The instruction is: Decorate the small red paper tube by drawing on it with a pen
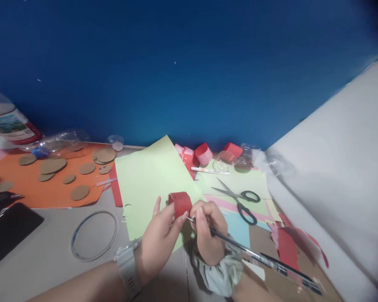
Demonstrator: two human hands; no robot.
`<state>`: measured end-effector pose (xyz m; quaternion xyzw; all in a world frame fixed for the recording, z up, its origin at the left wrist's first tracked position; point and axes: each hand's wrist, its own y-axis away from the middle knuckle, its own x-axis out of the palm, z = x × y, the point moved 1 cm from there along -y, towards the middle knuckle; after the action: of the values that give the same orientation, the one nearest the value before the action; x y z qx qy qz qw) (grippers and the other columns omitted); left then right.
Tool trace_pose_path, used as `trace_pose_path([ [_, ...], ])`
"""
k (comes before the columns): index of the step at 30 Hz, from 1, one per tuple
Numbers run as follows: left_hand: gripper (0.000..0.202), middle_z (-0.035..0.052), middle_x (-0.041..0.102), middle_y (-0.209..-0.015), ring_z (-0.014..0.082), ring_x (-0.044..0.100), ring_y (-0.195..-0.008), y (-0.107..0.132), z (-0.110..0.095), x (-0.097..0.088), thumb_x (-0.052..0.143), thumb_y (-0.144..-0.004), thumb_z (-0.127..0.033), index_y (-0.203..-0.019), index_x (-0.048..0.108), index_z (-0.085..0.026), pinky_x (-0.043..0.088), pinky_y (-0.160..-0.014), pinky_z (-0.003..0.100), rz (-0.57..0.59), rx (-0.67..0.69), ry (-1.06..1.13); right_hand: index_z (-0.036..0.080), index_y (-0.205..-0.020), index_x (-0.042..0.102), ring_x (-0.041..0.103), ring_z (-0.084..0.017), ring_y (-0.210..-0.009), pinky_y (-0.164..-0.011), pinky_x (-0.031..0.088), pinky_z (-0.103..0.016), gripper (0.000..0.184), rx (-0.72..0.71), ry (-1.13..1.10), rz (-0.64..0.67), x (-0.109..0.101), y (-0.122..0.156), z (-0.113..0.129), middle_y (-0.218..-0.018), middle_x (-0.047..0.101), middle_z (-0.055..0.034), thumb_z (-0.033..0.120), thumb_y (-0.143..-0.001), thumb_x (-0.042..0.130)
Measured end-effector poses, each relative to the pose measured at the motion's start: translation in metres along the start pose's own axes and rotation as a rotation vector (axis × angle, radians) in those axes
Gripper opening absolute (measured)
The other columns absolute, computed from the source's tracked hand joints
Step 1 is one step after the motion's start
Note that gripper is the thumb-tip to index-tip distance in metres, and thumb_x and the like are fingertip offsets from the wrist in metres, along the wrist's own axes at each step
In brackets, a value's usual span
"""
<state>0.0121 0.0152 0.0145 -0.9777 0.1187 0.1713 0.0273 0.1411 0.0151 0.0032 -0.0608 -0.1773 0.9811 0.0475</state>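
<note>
My left hand (pixel 159 239), with a white watch on the wrist, pinches a red paper ring (pixel 180 202) over a light green paper sheet (pixel 148 180). My right hand (pixel 208 235), a scrunchie round its wrist, grips a clear pen (pixel 255 255) whose tip touches the ring's lower right edge. Both hands sit close together at the sheet's near edge.
Black-handled scissors (pixel 241 200) lie right of my hands on coloured papers. A white marker (pixel 209 170), red paper rings and clear plastic cups stand behind. Brown card discs (pixel 52 165) cover orange paper at left. A clear plastic ring (pixel 93 235) and a black phone (pixel 9 230) lie near left.
</note>
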Motion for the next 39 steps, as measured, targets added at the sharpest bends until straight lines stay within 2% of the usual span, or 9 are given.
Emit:
trace_pose_path([
  [2,0.021,-0.0007,0.072,-0.084,0.0178,0.067,-0.081,-0.001,0.000,0.001,0.041,-0.095,-0.027,-0.096,0.061,-0.024,0.004,-0.122,0.050,0.008,-0.011,0.006,0.023,-0.069,0.044,0.043,-0.013,-0.052,-0.051,0.035,-0.028,0.029,0.041,0.009,0.045,0.001,-0.001,-0.005,-0.062,0.049,0.0023,0.033,-0.097,0.045],
  [6,0.026,0.0066,0.069,-0.119,0.0207,0.063,-0.111,0.001,0.003,0.003,0.045,-0.091,-0.019,-0.115,0.057,-0.022,0.019,-0.120,0.048,0.025,0.023,0.019,0.022,-0.069,0.043,0.042,-0.012,-0.054,-0.053,0.036,-0.027,0.031,0.094,0.011,0.071,0.000,-0.003,-0.012,-0.062,0.045,0.0035,0.034,-0.097,0.045],
  [9,0.034,0.0107,0.058,-0.135,0.0250,0.043,-0.135,0.003,0.007,0.005,0.049,-0.089,-0.015,-0.122,0.054,-0.020,0.030,-0.116,0.046,0.001,0.011,0.003,0.022,-0.070,0.043,0.042,-0.012,-0.054,-0.053,0.037,-0.026,0.028,0.090,-0.023,0.052,-0.004,-0.004,-0.011,-0.063,0.046,0.0035,0.032,-0.096,0.046],
  [10,0.036,0.0113,0.056,-0.138,0.0259,0.040,-0.138,0.003,0.008,0.005,0.048,-0.089,-0.014,-0.123,0.053,-0.020,0.033,-0.114,0.046,0.008,0.002,0.006,0.022,-0.071,0.044,0.043,-0.012,-0.054,-0.053,0.037,-0.026,0.027,0.071,-0.032,0.061,-0.006,-0.004,-0.009,-0.064,0.047,0.0032,0.031,-0.095,0.047],
  [13,0.037,0.0126,0.057,-0.135,0.0260,0.046,-0.132,0.003,0.007,0.007,0.045,-0.089,-0.012,-0.125,0.053,-0.018,0.039,-0.109,0.044,0.042,0.008,0.008,0.022,-0.071,0.046,0.045,-0.011,-0.055,-0.054,0.038,-0.025,0.022,0.017,-0.014,0.128,-0.008,-0.005,-0.002,-0.065,0.050,0.0029,0.026,-0.092,0.050],
  [19,0.040,0.0089,0.057,-0.136,0.0241,0.049,-0.129,0.002,0.003,0.006,0.043,-0.091,-0.010,-0.128,0.053,-0.022,0.039,-0.109,0.041,0.078,0.041,0.002,0.022,-0.065,0.040,0.040,-0.010,-0.053,-0.052,0.034,-0.023,0.024,0.066,0.115,0.188,-0.008,-0.015,0.006,-0.058,0.044,0.0056,0.022,-0.086,0.052],
  [29,0.041,0.0138,0.057,-0.135,0.0287,0.045,-0.134,0.004,0.005,0.006,0.046,-0.089,-0.011,-0.130,0.050,-0.016,0.044,-0.105,0.042,0.111,0.003,0.033,0.021,-0.066,0.040,0.038,-0.010,-0.052,-0.051,0.032,-0.024,0.025,0.091,0.160,0.215,-0.008,-0.016,0.003,-0.058,0.041,0.0060,0.026,-0.089,0.050],
  [34,0.038,0.0135,0.059,-0.131,0.0293,0.051,-0.129,0.003,0.007,0.006,0.047,-0.088,-0.009,-0.124,0.053,-0.015,0.047,-0.101,0.041,0.106,0.000,0.072,0.021,-0.065,0.040,0.038,-0.010,-0.053,-0.052,0.033,-0.023,0.026,0.072,0.140,0.299,-0.008,-0.017,0.005,-0.059,0.041,0.0057,0.024,-0.089,0.049],
  [39,0.040,0.0133,0.058,-0.132,0.0281,0.052,-0.127,0.003,0.008,0.006,0.047,-0.088,-0.010,-0.127,0.052,-0.016,0.048,-0.101,0.040,0.115,0.002,0.082,0.021,-0.068,0.042,0.041,-0.010,-0.053,-0.052,0.034,-0.024,0.025,0.086,0.126,0.239,-0.008,-0.015,0.002,-0.059,0.043,0.0052,0.028,-0.091,0.049],
])
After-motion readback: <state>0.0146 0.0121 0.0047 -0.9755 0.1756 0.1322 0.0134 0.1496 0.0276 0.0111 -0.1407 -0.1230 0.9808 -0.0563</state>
